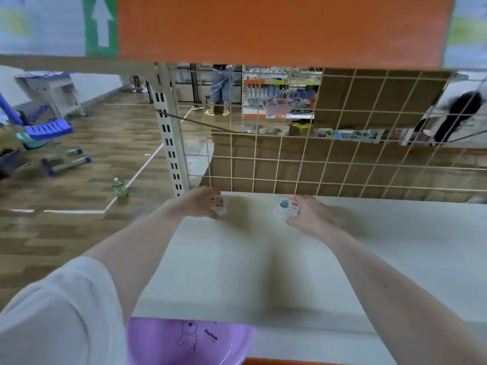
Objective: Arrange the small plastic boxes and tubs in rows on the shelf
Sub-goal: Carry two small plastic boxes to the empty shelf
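Both my arms reach to the back of the white shelf (pixel 263 259). My left hand (pixel 197 202) grips a small clear plastic box (pixel 219 204) with a red and white label, near the shelf's back left corner. My right hand (pixel 309 216) holds another small clear box (pixel 286 206) with a blue and red label, set on the shelf a little to the right. The two boxes sit apart, roughly in one line along the wire grid back. The fingers hide part of each box.
A wire grid panel (pixel 329 164) backs the shelf, with cardboard behind it. A slotted metal upright (pixel 171 143) stands at the left. A purple plastic basin (pixel 189 341) sits below the shelf's front edge. An orange board (pixel 284 27) hangs overhead. A green bottle (pixel 120 188) stands on the floor.
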`<state>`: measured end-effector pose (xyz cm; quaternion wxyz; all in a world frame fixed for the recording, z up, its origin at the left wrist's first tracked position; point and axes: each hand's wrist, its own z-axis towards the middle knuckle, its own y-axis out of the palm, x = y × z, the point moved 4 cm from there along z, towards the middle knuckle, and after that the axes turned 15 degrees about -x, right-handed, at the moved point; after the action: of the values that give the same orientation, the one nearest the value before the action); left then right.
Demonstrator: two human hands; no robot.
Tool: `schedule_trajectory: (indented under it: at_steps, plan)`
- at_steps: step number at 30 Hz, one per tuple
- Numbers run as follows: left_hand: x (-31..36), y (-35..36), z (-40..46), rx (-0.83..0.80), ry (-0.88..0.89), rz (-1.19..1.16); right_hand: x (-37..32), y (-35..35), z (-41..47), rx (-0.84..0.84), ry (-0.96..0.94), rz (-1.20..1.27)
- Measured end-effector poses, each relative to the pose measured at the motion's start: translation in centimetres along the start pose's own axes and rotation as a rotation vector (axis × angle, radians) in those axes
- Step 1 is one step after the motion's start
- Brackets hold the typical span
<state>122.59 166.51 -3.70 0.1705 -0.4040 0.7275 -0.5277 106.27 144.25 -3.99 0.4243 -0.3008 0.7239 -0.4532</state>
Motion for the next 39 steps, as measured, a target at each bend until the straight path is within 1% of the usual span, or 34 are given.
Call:
schedule_trajectory:
  at_steps: [9, 30, 35, 39]
  plan:
    - [-0.8, -1.0, 1.7, -0.094, 0.003, -0.021, 0.5, 0.0, 0.0, -0.019, 0.028, -0.051]
    - [-1.5, -0.8, 1.6, -0.057, 0.000, 0.046, -1.0, -0.9, 0.3, -0.013, -0.035, -0.077]
    - [-1.1, -0.9, 0.6, 0.018, 0.004, 0.011, -0.5, -1.4, 0.4, 0.018, -0.054, -0.084]
    - [-1.1, -0.7, -2.3, 0.160, 0.022, -0.001, -0.5, -1.6, 0.7, 0.023, -0.082, -0.082]
